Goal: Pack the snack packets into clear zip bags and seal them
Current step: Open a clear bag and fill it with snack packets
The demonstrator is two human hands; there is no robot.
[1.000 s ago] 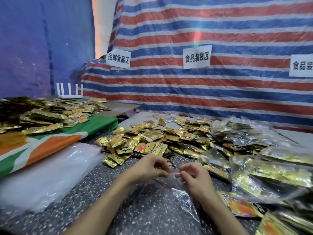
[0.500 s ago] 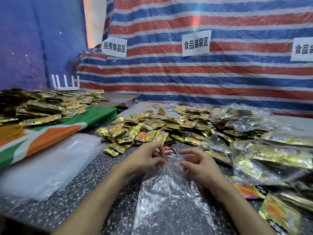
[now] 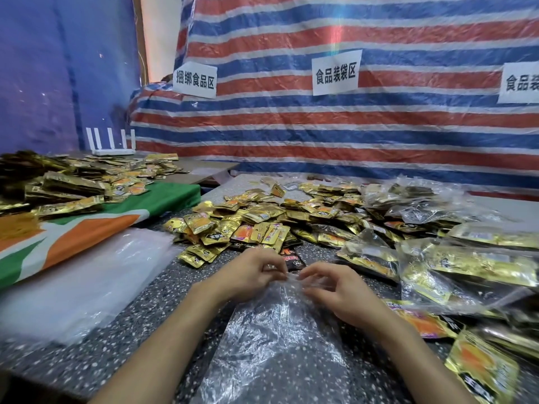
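Two hands meet at the mouth of an empty clear bag [image 3: 277,339] that lies on a dark speckled bench [image 3: 140,322]. The left hand [image 3: 250,272] and the right hand [image 3: 335,290] each have fingers curled in a narrow grip. They pinch the bag's top edge from either side, with the fingertips nearly touching.

The bag's long axis runs straight out from the person. Its mouth is at the far end under the fingers, and its bottom is cut off by the lower edge of the view.

Just beyond the hands, farther from the person, spreads a heap of loose gold snack packets [image 3: 262,225]. One dark packet [image 3: 293,260] sits just past the fingertips. The heap lies ahead and a little to the left, so the left hand looks the nearer one for reaching in.

To the right, filled bags [image 3: 466,263] are piled, some cut off by the frame. To the left is a stack of empty bags [image 3: 87,272].

It is hard to tell whether the zip strip is parted or pressed together, because the film is see-through and crinkled and the fingers cover it. Nothing appears to be inside the bag, so packing this one seems not yet begun.
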